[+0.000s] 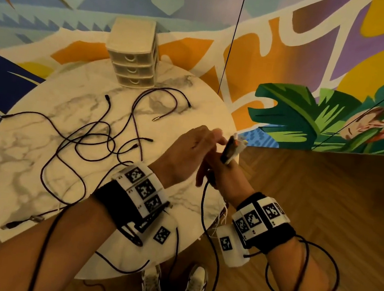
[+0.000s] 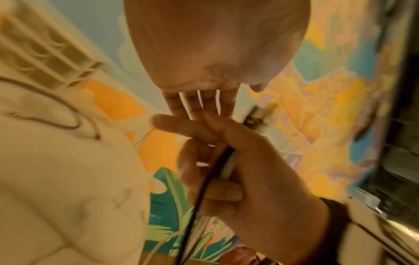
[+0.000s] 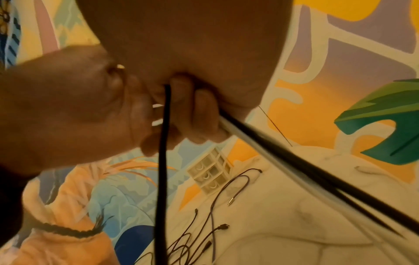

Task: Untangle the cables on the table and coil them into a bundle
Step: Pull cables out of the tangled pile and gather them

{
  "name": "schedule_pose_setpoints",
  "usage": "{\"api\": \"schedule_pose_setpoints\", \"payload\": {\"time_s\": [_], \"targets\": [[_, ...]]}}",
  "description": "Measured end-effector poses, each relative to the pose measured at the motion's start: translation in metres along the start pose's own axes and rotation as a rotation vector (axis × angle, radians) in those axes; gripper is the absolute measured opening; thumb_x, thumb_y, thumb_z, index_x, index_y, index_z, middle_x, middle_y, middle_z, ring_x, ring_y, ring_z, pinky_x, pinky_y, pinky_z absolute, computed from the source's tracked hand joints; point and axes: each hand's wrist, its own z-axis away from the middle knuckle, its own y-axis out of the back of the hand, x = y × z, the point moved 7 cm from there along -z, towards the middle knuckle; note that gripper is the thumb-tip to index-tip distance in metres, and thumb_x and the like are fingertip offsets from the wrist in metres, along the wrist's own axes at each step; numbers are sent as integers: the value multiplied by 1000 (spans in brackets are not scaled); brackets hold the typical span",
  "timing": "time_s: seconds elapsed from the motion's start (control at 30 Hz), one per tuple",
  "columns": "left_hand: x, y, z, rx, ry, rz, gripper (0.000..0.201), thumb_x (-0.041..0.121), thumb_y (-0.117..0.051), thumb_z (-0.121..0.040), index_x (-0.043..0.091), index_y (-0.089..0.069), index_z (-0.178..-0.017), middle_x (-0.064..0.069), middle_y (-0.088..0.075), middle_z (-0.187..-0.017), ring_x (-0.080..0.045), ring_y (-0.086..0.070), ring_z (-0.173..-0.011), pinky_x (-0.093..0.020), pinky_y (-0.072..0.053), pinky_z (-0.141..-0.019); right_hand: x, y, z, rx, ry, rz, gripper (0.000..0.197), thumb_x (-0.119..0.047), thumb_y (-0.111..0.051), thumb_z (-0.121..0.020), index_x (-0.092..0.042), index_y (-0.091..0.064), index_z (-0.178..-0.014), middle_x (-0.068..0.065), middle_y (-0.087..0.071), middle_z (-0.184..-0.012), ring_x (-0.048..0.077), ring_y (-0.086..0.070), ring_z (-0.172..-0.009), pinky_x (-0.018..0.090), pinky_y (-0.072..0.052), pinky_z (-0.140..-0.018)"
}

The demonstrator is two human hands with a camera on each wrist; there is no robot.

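Observation:
Several thin dark cables (image 1: pixel 93 142) lie tangled on the round marble table (image 1: pixel 24 172); they also show in the right wrist view (image 3: pixel 192 238). Past the table's right edge my right hand (image 1: pixel 221 173) grips a small bundle of black and white cable (image 1: pixel 229 150). One black cable (image 1: pixel 202 207) hangs down from that fist (image 3: pixel 163 161). My left hand (image 1: pixel 211 135) lies over the right hand with straight fingers (image 2: pixel 199 104) reaching toward the bundle's top. The left wrist view has the right hand (image 2: pixel 226 170) curled round the black strand (image 2: pixel 204 188).
A small white three-drawer unit (image 1: pixel 134 57) stands at the table's far edge. A painted wall is behind, with a thin black cord (image 1: pixel 231 40) hanging in front of it. Wooden floor and my shoes (image 1: pixel 195 282) are below the table's near edge.

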Motion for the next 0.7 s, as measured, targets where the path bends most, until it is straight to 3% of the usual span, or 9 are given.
{"api": "schedule_pose_setpoints", "payload": {"time_s": [0.03, 0.1, 0.17, 0.23, 0.3, 0.4, 0.5, 0.6, 0.7], "targets": [[-15, 5, -1, -5, 31, 2, 36, 37, -34, -100, 16, -63, -96, -9, -57, -93, -11, -56, -84, -19, -44, -76, 3, 6, 0, 56, 0, -32, 41, -17, -34, -102, -10, -68, -81, 3, -58, -50, 6, -31, -37, 15, -27, -40], [-54, 11, 3, -104, 75, -277, 23, 22, -41, -99, 15, -63, -104, -7, -59, -98, -14, -57, -87, -23, -44, -77, 9, 19, -1, 149, 32, -73, 39, -15, -30, -103, -7, -68, -100, 1, -63, -59, 9, -34, -43, 18, -29, -41], [-98, 1, 27, -354, 108, -723, 28, 14, -45, -94, 23, -59, -117, -3, -57, -109, -20, -57, -99, -29, -46, -84, 18, 32, -1, 216, 26, -118, 38, -17, -28, -104, -9, -65, -107, 10, -65, -71, 14, -46, -49, 26, -41, -44], [-140, -25, 68, -691, 17, -1077, 46, 13, -43, -92, 27, -43, -136, -5, -48, -129, -24, -49, -113, -38, -45, -91, 27, 47, -1, 284, -19, -197, 40, -23, -29, -104, -4, -64, -104, 14, -64, -68, 20, -56, -51, 34, -51, -53], [-162, -50, 105, -892, -88, -1200, 56, 17, -42, -94, 25, -24, -146, -9, -36, -143, -29, -38, -124, -43, -39, -98, 30, 58, 0, 346, -24, -249, 46, -29, -29, -104, 0, -65, -102, 11, -58, -58, 20, -53, -42, 33, -53, -49], [-184, -77, 123, -984, -74, -1222, 58, 20, -44, -95, 21, -18, -147, -12, -37, -141, -32, -38, -125, -46, -38, -97, 30, 67, 1, 438, 11, -284, 50, -32, -29, -104, 2, -65, -98, 2, -40, -47, 15, -32, -38, 24, -33, -37], [-192, -97, 128, -1005, -148, -1226, 44, 17, -43, -95, 15, -28, -137, -17, -54, -117, -36, -52, -104, -47, -46, -82, 32, 72, -1, 471, 37, -301, 51, -37, -31, -103, -4, -67, -89, -1, -32, -48, 15, -23, -43, 28, -20, -41], [-193, -100, 131, -987, -178, -1238, 29, 13, -39, -96, 10, -38, -125, -17, -59, -101, -35, -56, -91, -45, -47, -74, 34, 75, 0, 503, 46, -308, 50, -38, -32, -103, -8, -66, -83, 0, -31, -50, 16, -22, -43, 30, -19, -43], [-195, -102, 136, -987, -164, -1234, 27, 11, -34, -97, 4, -41, -123, -19, -59, -102, -36, -56, -90, -45, -46, -80, 39, 80, 4, 530, 40, -297, 50, -37, -32, -103, -9, -64, -79, 3, -32, -50, 16, -24, -42, 28, -21, -42]]}}
